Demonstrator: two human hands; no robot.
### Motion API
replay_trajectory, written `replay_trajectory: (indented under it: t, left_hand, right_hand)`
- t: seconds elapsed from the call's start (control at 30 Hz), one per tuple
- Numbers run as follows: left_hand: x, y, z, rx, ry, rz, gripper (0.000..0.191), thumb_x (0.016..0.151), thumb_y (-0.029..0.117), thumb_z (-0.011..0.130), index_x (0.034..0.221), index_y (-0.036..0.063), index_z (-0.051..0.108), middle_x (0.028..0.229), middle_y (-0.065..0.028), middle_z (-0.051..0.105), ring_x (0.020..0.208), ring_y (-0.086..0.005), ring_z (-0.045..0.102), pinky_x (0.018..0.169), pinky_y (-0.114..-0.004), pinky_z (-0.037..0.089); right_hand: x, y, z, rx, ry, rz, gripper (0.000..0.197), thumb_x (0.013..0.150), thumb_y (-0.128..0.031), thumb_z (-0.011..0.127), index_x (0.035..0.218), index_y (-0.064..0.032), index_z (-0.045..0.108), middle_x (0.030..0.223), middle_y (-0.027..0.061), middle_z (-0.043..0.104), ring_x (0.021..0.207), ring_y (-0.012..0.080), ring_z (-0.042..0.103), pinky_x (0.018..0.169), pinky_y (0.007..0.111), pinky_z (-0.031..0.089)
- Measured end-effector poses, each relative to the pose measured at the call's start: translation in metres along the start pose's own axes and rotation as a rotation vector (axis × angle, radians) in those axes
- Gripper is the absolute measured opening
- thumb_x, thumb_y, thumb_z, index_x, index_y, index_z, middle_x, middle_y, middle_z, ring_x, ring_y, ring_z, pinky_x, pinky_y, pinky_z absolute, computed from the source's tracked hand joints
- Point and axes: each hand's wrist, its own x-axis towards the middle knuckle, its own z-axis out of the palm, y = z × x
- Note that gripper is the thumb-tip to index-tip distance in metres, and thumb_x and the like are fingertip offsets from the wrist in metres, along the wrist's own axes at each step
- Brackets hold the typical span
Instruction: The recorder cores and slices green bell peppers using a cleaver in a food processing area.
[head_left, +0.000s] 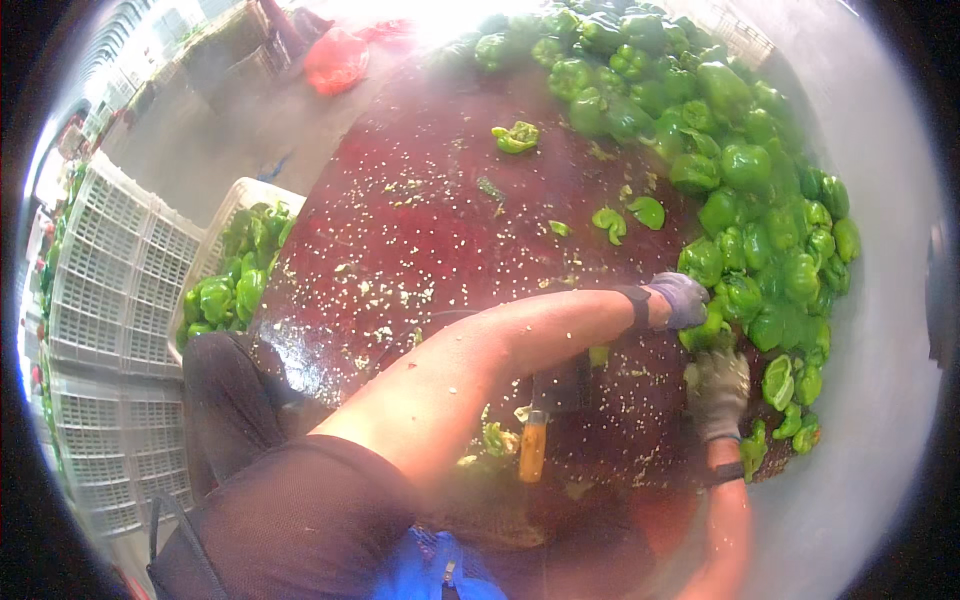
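Note:
My left hand (681, 300), in a pale purple-grey glove, reaches across to the near side of a heap of green bell peppers (746, 169). Its fingers touch a bright green pepper (705, 331). Just below, my right hand (718, 390), in a soiled grey glove, has its fingertips at the same pepper; they are partly hidden, so its grip is unclear. A knife with a wooden handle (533, 448) and a dark wide blade (562, 388) lies on the dark red board (450, 247). Cut pepper pieces (609, 223) and pale seeds are scattered over the board.
A white plastic crate (244, 195) with green peppers stands at the board's left edge. Other white crates (112, 270) stand farther left. A halved pepper (778, 381) lies at the heap's lower end. A red plastic bag (337, 61) lies at the upper left.

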Motion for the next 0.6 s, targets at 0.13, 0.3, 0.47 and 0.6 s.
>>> replay_trajectory:
  t: [0.13,0.3,0.47,0.6]
  left_hand:
    - [0.01,-0.036,-0.012,0.257,0.055,0.186,0.022,0.081,0.013,0.063,0.098,0.0167,0.076,0.099,-0.0062,0.073,0.087,-0.0274,0.071,0.055,-0.047,0.058]
    - [0.002,-0.158,-0.091,0.009,0.596,0.212,0.021,0.092,0.028,0.062,0.107,0.0167,0.071,0.107,-0.0023,0.07,0.092,-0.0175,0.067,0.081,-0.03,0.056]
    - [0.03,-0.246,-0.199,0.848,0.224,-0.281,0.048,0.084,0.035,0.07,0.124,0.0098,0.061,0.123,-0.0094,0.064,0.102,-0.0144,0.065,0.089,-0.029,0.053]
    - [0.05,-0.252,-0.233,0.094,0.614,-0.269,0.022,0.083,0.017,0.066,0.101,0.0047,0.069,0.082,-0.0112,0.069,0.075,-0.0213,0.068,0.063,-0.033,0.054]
  right_hand:
    - [-0.03,0.036,0.018,-0.145,-0.042,0.161,0.024,0.089,-0.024,0.058,0.103,-0.006,0.066,0.101,0.0156,0.065,0.1,0.035,0.059,0.093,0.049,0.043]
    - [0.01,-0.027,-0.062,0.294,0.177,0.177,0.017,0.09,-0.017,0.061,0.101,-0.0079,0.07,0.099,0.0113,0.071,0.086,0.0271,0.07,0.072,0.037,0.059]
    - [0.15,-0.082,-0.032,0.559,0.272,-0.316,0.017,0.085,-0.017,0.068,0.099,-0.008,0.07,0.099,0.0105,0.071,0.086,0.0259,0.069,0.075,0.038,0.057]
    - [0.243,-0.108,0.005,0.532,0.237,-0.386,0.022,0.088,-0.021,0.065,0.106,-0.009,0.068,0.109,0.0102,0.069,0.099,0.0284,0.065,0.087,0.039,0.053]
